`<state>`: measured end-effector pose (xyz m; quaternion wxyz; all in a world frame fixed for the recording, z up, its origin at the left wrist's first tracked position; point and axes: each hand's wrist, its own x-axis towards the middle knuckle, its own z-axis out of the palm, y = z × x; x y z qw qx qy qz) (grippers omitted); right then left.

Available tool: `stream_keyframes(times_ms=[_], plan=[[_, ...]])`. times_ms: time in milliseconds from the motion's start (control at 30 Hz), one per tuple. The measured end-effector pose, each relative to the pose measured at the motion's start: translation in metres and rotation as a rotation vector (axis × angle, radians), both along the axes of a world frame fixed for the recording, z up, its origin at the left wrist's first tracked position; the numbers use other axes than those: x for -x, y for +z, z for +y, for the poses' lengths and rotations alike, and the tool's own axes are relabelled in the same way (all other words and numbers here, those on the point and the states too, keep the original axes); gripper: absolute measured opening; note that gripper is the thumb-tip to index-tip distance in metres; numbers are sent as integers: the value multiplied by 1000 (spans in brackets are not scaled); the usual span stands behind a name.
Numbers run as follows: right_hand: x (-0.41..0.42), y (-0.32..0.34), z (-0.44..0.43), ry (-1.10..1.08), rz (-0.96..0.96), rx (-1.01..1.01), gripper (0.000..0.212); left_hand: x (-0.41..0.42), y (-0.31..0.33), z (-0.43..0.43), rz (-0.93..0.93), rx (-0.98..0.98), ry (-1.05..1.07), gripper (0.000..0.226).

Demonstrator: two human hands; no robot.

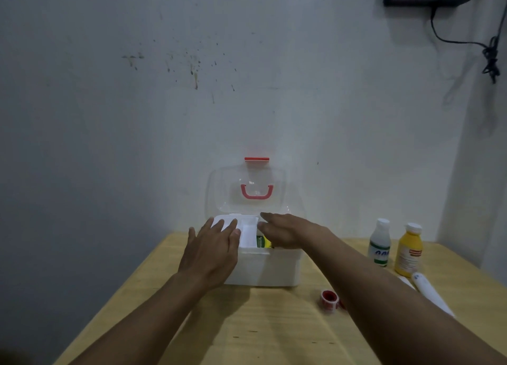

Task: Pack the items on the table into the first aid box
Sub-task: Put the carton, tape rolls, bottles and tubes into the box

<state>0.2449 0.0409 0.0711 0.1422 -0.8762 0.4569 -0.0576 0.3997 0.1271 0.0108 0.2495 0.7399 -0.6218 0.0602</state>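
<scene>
Table [247, 334], box [263, 268] contents behind hands.

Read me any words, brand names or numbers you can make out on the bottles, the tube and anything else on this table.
No text here is sharp enough to quote.
White bottle: blue and green label print, blurred.
Yellow bottle: red patch and small print, too small.
White tube: small blue mark, unreadable.
Green and yellow pack inside the first aid box: print blurred.
Red tape roll: no lettering visible.
</scene>
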Motion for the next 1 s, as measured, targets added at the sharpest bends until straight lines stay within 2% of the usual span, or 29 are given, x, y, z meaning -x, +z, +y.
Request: stream_keyframes(times_ms=[333,500,700,867,1000], plan=[[-9,-10,-4,0,-77,-47,68,-1,-3,-2,-36,1,3,55],[-12,-12,-10,-17,-208,-118,74,1,-2,0,-36,-4,9,77],[-18,-13,-13,-10,-291,-165,76,0,-2,-1,-42,4,6,77],[-18,-15,-18,-71,-314,-199,96,1,-1,0,-53,-19,15,78],[-15,-14,-18,-75,-301,-166,89,1,3,2,-64,-46,14,78]])
